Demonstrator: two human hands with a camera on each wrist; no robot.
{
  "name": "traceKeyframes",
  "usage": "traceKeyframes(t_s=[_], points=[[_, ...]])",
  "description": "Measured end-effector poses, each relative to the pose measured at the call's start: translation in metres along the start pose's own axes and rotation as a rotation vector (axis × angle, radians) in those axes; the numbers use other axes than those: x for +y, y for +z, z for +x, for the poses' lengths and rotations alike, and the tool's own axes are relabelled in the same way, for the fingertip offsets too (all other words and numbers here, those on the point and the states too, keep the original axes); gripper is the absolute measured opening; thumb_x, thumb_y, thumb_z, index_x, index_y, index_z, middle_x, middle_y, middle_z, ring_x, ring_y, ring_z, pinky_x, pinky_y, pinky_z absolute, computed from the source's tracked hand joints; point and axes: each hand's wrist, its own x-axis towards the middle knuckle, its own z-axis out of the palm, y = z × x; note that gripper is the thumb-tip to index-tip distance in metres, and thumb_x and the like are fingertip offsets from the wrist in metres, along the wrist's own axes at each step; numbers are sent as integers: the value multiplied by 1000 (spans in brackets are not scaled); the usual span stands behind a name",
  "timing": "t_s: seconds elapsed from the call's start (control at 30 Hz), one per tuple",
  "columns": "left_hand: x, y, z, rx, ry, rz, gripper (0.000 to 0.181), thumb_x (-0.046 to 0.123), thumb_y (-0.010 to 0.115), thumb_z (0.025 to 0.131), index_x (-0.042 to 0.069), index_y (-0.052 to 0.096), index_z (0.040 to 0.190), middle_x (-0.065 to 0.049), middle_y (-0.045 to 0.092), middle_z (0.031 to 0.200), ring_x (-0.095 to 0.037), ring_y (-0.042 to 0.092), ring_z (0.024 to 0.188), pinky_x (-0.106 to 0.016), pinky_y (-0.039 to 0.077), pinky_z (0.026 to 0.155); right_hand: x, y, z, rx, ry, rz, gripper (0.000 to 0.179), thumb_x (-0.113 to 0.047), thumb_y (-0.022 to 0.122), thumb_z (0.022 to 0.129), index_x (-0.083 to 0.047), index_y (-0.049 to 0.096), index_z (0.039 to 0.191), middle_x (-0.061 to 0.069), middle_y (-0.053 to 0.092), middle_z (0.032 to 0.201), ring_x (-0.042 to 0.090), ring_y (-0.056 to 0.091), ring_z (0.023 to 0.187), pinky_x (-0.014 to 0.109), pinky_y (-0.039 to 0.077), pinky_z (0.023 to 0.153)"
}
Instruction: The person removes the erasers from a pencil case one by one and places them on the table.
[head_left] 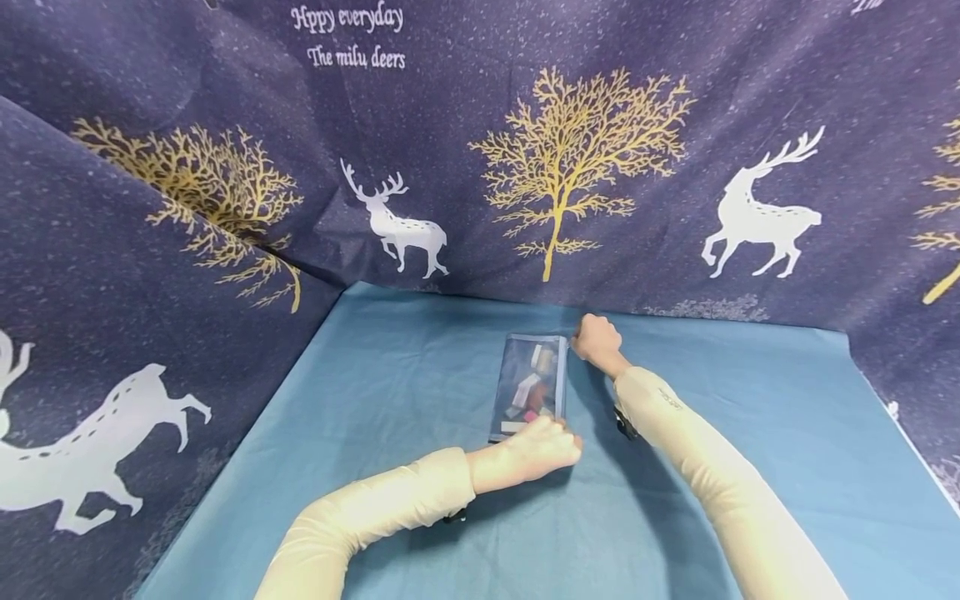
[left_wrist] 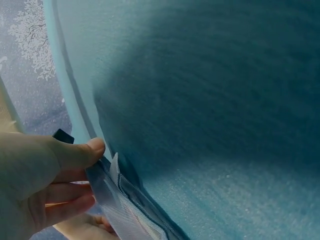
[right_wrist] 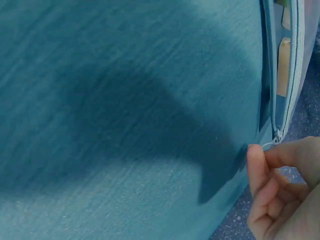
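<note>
A see-through zipper pouch [head_left: 512, 375] lies on the blue cloth with several small pieces inside, some white, one pink and one reddish. My left hand [head_left: 528, 454] pinches its near corner between thumb and fingers; in the left wrist view the zipper edge [left_wrist: 131, 212] runs away from that grip, its two sides apart. At the far corner, my right hand [head_left: 597, 340] pinches the thin pull of the zipper slider [right_wrist: 278, 136] between thumb and forefinger. Through the parted zipper in the right wrist view, a tan block [right_wrist: 283, 67] shows inside.
Blue cloth [head_left: 405, 367] covers the table under both arms. A dark curtain [head_left: 465, 108] printed with white deer and yellow trees rises behind and at the left. Both forearms wear cream sleeves, with a dark wrist device [head_left: 625, 423] under the right one.
</note>
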Motion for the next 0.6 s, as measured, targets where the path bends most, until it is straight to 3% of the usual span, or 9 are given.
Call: traceKeyframes(t_s=[0.37,0.5,0.6], points=[[0,-2,0,4,0,4,22,9,55,80,28,61,71,15,56,60,-5,50,55,-21,37,44,-3,-4,0,-37,21,16,30,-20,55,85,-11,62,58,5,62,53,22,54,51,31,39,46],[-2,-3,0,-52,6,-25,19,10,57,81,28,61,74,15,57,63,-6,51,57,-21,39,46,-5,-4,1,-44,6,-1,36,-20,55,86,-15,49,50,1,52,46,17,43,44,29,33,43],[-2,-4,2,-112,8,-28,15,14,60,82,29,62,80,15,60,69,-6,55,66,-21,42,58,-5,-6,-1,-66,-7,0,42,-19,55,86,-17,35,49,-2,36,41,14,31,41,28,27,41]])
